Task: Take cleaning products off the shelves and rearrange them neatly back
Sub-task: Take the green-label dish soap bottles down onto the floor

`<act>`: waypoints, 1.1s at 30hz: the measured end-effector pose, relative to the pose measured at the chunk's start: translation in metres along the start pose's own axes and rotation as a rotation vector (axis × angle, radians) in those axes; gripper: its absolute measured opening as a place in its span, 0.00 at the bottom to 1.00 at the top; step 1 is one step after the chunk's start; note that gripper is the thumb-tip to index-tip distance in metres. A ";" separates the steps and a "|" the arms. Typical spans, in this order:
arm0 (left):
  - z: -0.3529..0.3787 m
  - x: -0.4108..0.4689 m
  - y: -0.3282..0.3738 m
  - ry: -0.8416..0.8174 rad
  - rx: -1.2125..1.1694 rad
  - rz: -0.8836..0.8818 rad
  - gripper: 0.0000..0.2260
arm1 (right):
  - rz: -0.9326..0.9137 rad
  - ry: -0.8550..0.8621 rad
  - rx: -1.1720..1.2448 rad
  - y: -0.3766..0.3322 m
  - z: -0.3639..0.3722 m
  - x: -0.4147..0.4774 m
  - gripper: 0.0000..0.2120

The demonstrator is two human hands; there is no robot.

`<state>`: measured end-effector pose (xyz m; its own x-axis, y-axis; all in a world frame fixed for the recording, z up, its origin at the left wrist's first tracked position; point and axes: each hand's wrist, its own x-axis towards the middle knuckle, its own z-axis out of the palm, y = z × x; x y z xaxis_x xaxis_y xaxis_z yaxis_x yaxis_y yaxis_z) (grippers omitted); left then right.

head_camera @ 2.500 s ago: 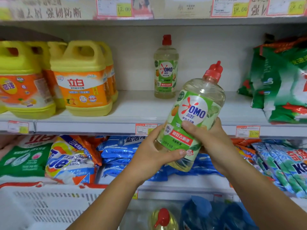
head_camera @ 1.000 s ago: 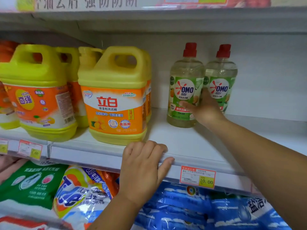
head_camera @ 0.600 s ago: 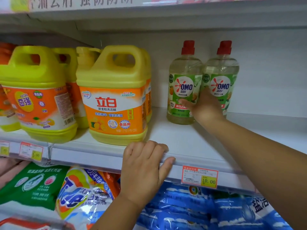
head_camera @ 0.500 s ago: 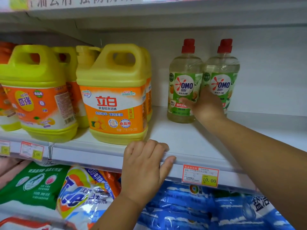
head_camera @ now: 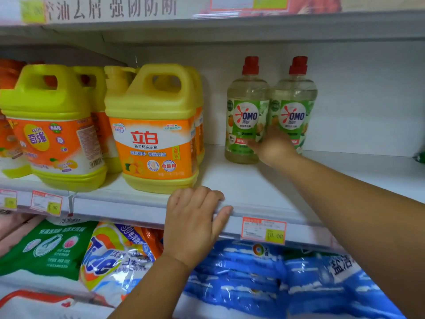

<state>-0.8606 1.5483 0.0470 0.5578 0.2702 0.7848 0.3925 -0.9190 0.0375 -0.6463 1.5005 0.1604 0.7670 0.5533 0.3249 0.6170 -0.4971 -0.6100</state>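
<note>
right hand (head_camera: pixel 274 146) on bottle (head_camera: pixel 296 97), left hand (head_camera: pixel 193 226) — shelf (head_camera: pixel 253 187)

Two red-capped OMO bottles (head_camera: pixel 247 111) stand upright, touching; on white shelf (head_camera: pixel 241 180).

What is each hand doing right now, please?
Left hand: grips the shelf edge.
Right hand: at the right OMO bottle, blurred; grip cannot be told.

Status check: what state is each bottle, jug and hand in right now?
Left OMO bottle: upright, capped, touching its twin.
Right OMO bottle: upright, capped, partly hidden.
Right hand: against both bottles, grip blurred.
Left hand: holds shelf edge.
Front jug: upright, label forward.
</note>
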 end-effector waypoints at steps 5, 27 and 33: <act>-0.016 0.004 0.004 -0.114 -0.138 -0.059 0.18 | -0.143 0.066 0.203 0.009 -0.050 -0.080 0.19; -0.075 -0.197 0.098 -1.485 -0.571 -0.079 0.24 | 0.059 -1.096 -0.161 0.171 -0.044 -0.367 0.20; -0.081 -0.199 0.090 -1.572 -0.523 0.169 0.33 | 0.012 -1.140 -0.131 0.195 -0.038 -0.400 0.33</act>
<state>-0.9955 1.3888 -0.0558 0.8364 -0.1279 -0.5329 0.1647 -0.8688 0.4670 -0.8261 1.1570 -0.0613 0.2085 0.7987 -0.5644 0.6756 -0.5349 -0.5074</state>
